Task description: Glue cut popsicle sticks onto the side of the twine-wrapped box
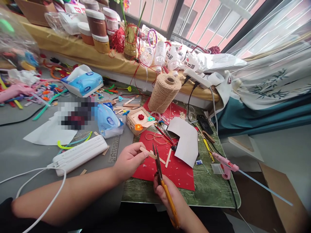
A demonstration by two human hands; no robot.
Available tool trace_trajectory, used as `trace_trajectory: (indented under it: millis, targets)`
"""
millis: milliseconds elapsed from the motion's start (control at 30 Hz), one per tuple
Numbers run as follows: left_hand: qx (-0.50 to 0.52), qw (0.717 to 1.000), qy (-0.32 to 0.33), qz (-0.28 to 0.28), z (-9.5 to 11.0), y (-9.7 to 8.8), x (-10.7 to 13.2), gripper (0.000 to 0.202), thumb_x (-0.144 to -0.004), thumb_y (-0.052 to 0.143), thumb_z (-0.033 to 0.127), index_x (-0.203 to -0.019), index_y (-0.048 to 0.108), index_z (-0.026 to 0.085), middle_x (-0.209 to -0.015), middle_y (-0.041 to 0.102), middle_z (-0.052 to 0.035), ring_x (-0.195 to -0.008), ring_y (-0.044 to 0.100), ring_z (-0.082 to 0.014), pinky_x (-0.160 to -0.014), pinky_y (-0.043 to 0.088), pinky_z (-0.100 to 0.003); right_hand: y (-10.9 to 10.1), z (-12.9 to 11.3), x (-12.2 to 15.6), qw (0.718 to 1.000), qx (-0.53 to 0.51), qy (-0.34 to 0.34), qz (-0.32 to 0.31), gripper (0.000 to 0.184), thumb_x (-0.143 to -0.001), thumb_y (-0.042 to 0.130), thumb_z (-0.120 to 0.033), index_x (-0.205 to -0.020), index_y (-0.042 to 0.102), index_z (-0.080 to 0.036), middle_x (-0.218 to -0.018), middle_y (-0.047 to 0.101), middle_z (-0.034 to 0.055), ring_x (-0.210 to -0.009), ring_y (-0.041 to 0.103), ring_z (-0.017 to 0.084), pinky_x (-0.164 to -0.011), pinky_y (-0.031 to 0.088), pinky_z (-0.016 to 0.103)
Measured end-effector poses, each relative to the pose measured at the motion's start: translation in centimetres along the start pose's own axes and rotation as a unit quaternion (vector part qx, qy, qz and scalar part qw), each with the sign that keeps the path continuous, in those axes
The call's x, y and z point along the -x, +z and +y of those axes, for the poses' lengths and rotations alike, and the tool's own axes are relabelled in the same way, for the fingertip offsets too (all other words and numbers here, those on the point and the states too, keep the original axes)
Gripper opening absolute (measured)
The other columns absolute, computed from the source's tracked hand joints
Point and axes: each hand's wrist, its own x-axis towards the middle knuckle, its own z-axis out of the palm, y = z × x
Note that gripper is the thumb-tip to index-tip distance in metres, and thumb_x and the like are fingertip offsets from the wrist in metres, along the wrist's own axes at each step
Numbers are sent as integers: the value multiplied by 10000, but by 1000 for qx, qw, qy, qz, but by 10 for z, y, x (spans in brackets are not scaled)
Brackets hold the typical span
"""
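The green table (pixel 211 195) is the biggest thing in front of me, with a red sheet (pixel 186 179) laid across it under my work. A fat spool of twine (pixel 164 94) stands toward the far side, and a bent-edged white card (pixel 187 144) lies to the right, partly over the sheet. Beyond my left fingers sits a small box (pixel 133 117) trimmed with little flowers.

My scissors (pixel 167 196) point away from me over the sheet. My right hand (pixel 174 193) is wrapped round their orange handle, the blades only slightly parted. My left hand (pixel 128 161) pinches a wooden stick (pixel 149 153) between thumb and fingers, its free end up against the blades; I can't tell whether it is fully between them. Smallest of all, a loose stick (pixel 168 158) lies on the red sheet just right of the blades.

I judge the step in hand to be trimming the stick. The next move seems to call for a steady pinch, the stick set deep between the blades, fingertips clear, and a firm squeeze.
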Motion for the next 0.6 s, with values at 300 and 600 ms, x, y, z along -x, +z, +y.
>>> trace_trajectory:
  millis: [300, 600]
  targets:
    - [-8, 1000, -6, 1, 2, -1, -2, 292, -942, 641, 393, -777, 539, 176, -584, 412, 68, -529, 300, -79, -519, 232, -229, -3, -2, 0, 1000, 26, 16, -3, 509, -976, 480, -707, -914, 491, -203, -803, 401, -20, -696, 333, 134, -618, 310, 266]
    - [-46, 999, 4, 3, 4, -3, -4, 264, -945, 623, 352, -764, 567, 168, -608, 454, 54, -553, 347, -83, -542, 267, -223, -5, -6, 0, 999, 21, 37, -10, 493, -973, 513, -684, -877, 473, -202, -790, 391, -26, -687, 322, 125, -597, 302, 256]
